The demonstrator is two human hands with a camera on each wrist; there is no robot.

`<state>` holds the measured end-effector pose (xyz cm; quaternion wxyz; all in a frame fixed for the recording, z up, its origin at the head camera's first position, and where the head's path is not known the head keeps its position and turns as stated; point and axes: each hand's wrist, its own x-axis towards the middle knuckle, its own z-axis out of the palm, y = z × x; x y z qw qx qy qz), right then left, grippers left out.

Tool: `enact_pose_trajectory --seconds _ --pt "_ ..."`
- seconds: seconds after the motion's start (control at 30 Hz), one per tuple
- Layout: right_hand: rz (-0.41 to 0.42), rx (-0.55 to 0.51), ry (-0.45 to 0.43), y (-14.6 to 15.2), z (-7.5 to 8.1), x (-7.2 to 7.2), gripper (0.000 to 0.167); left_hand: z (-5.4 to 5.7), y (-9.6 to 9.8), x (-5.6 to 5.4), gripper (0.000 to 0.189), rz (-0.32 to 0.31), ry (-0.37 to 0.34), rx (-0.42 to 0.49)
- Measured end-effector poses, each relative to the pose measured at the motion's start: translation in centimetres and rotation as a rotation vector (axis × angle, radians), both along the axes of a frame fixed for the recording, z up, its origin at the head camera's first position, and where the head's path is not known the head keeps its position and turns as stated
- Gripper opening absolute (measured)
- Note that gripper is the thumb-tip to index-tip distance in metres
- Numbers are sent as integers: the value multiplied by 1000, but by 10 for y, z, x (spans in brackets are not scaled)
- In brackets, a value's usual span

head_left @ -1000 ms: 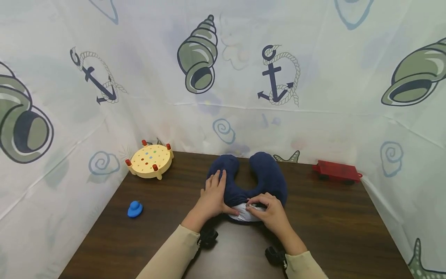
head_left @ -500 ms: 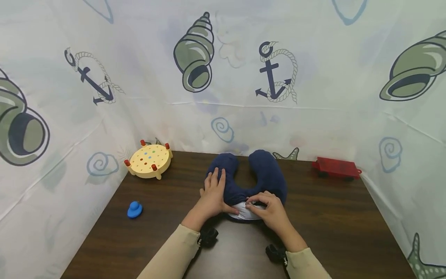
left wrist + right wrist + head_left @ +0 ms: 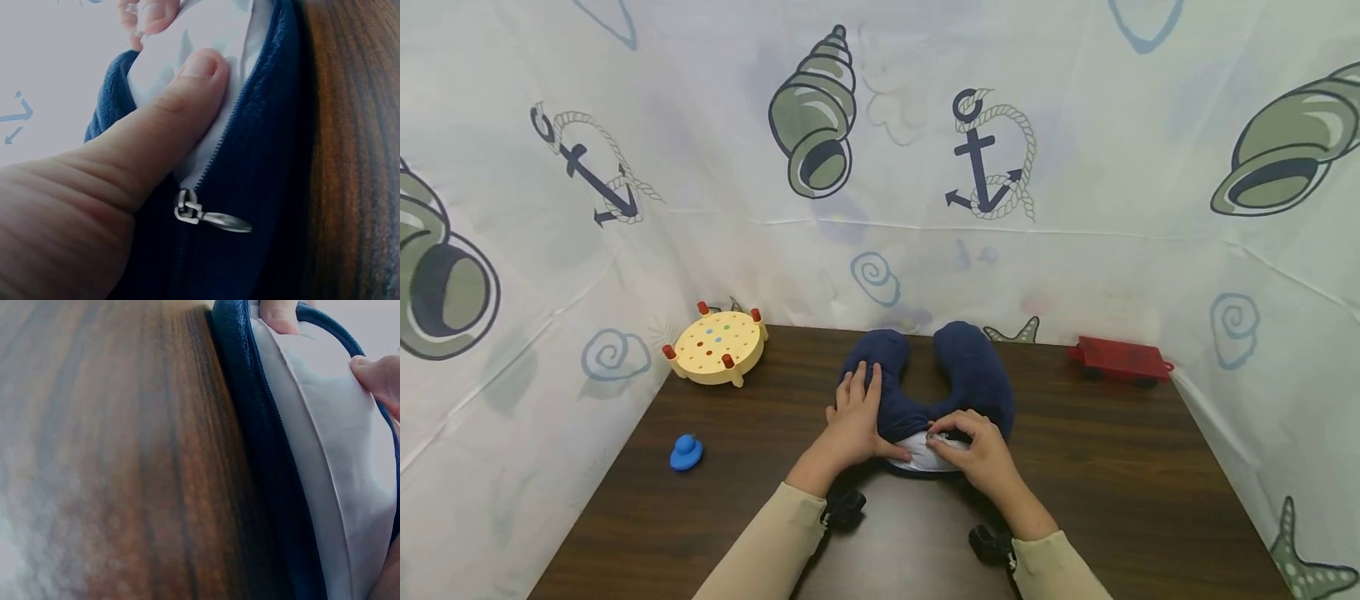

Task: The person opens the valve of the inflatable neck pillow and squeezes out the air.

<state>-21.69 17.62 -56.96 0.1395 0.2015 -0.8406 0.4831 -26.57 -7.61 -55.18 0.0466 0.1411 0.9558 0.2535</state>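
Observation:
A navy U-shaped neck pillow (image 3: 981, 375) lies on the table, its curved end towards me. The zipper there is undone, baring a white lining (image 3: 156, 72). A metal zipper pull (image 3: 226, 222) hangs from its slider at the opening's left end. My left hand (image 3: 852, 421) rests on the pillow's left side with fingers spread, its thumb pressing the lining. My right hand (image 3: 981, 450) pinches a small shiny piece (image 3: 132, 9) between thumb and finger at the opening's far edge. Its exact kind is too small to tell.
A yellow round toy stand (image 3: 718, 346) with red-tipped pegs is at the back left. A small blue hat-shaped toy (image 3: 686, 453) lies nearer on the left. A red toy wagon (image 3: 1120, 360) stands at the back right. A printed cloth (image 3: 910, 192) surrounds the table.
The head view has shifted slightly. Both hands keep nearly the same places on the pillow, and the right hand stays pinched at the opening.

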Motion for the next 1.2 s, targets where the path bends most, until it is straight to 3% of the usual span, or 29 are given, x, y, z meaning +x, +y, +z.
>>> enact_pose_trajectory --seconds 0.13,0.37,0.63,1.2 --pt "6 16 0 1 3 -1 17 2 0 -1 166 -9 -19 9" --pt "3 10 23 0 9 -5 16 8 1 -8 166 -8 25 -39" --pt "-24 27 -29 -3 4 -2 18 5 -2 -3 164 6 32 -35" --pt "-28 27 -32 -1 0 0 19 1 1 -2 163 -4 53 -58"
